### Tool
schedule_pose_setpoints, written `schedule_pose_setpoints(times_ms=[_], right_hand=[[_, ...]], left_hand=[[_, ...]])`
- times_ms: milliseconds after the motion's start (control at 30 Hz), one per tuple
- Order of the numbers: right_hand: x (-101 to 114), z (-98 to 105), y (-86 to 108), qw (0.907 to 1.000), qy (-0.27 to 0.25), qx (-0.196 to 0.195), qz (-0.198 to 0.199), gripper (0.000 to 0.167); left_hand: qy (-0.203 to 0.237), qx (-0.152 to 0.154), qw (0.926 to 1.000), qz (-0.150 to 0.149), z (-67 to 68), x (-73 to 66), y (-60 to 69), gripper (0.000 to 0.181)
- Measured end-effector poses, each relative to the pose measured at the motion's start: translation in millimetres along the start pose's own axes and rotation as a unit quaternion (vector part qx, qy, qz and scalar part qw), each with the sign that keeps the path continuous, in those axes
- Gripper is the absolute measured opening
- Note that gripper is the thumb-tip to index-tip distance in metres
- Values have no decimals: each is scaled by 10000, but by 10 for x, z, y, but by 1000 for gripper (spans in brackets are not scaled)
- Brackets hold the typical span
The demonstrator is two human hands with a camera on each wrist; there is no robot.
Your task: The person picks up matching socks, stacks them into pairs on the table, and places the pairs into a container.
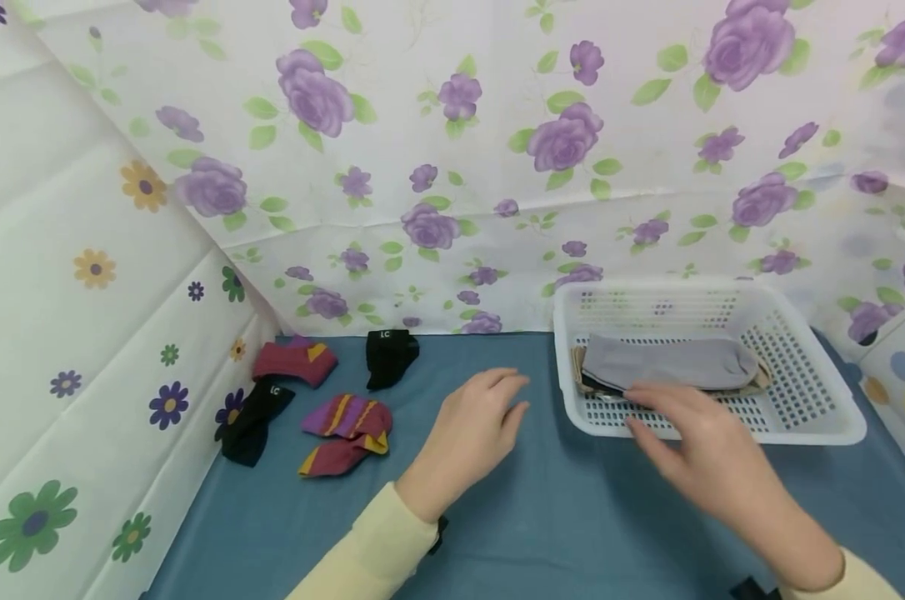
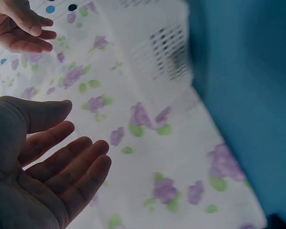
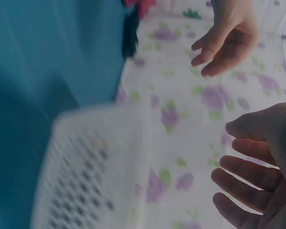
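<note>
My left hand (image 1: 471,433) hovers over the middle of the table with relaxed fingers, holding nothing. Near the front rim of a white plastic basket (image 1: 812,425) is my right hand (image 1: 703,450), also without anything in its grasp. Inside the basket lies a folded grey sock (image 1: 662,362) on top of darker and tan socks. Left of my left hand are a maroon, purple and yellow striped sock (image 1: 347,433) and a black sock (image 1: 391,357). Farther left lie another maroon sock (image 1: 295,360) and another black sock (image 1: 256,421). Both wrist views show loosely spread fingers.
A blue cloth (image 1: 542,533) covers the table. White sheeting with purple flowers (image 1: 422,225) hangs behind it, and flowered sheeting (image 1: 85,375) rises along the left edge. More patterned sheeting (image 1: 902,367) borders the right side, close to the basket.
</note>
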State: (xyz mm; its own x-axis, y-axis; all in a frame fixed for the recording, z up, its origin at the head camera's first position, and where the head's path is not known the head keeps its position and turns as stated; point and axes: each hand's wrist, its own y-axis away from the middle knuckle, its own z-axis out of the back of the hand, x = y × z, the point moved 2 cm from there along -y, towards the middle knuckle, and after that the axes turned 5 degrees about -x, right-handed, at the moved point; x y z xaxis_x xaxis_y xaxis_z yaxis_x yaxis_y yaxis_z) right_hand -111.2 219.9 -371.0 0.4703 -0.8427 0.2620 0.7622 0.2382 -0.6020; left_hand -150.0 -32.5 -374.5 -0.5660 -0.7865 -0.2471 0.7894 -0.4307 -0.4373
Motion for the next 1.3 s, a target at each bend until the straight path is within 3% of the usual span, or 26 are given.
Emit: schedule_pose_setpoints(times_ms=[233,400,500,633,800,967,1133,1300], right_hand=[[219,-313,480,9988,-490,-8,77,40],[261,-573,714,9963,-397,731,-234,38],[232,-687,764,9916,-188,1181,-501,39],[189,-772,774,9843,-52,1618,-711,42],[165,-813,756,9836,-91,1679,-649,44],[155,-843,765,9826,-160,1796,-446,51],[159,-890,776,9775,-280,2042,-446,56],[183,-933,763,9714,-345,2262,-634,54]], left_hand=[[261,269,9977,561,-180,178,547,28],[328,714,9899,1183,-314,368,819,31],[321,1020,9847,1376,-381,448,931,33],[261,1166,9818,1479,-406,535,1005,33],[-387,751,9804,1780,-291,789,1005,36],[-1089,397,9619,2476,-148,1211,1046,63],[-1147,821,9447,2960,-112,1574,1070,77],[-972,1517,9321,3142,-165,1702,1084,75]])
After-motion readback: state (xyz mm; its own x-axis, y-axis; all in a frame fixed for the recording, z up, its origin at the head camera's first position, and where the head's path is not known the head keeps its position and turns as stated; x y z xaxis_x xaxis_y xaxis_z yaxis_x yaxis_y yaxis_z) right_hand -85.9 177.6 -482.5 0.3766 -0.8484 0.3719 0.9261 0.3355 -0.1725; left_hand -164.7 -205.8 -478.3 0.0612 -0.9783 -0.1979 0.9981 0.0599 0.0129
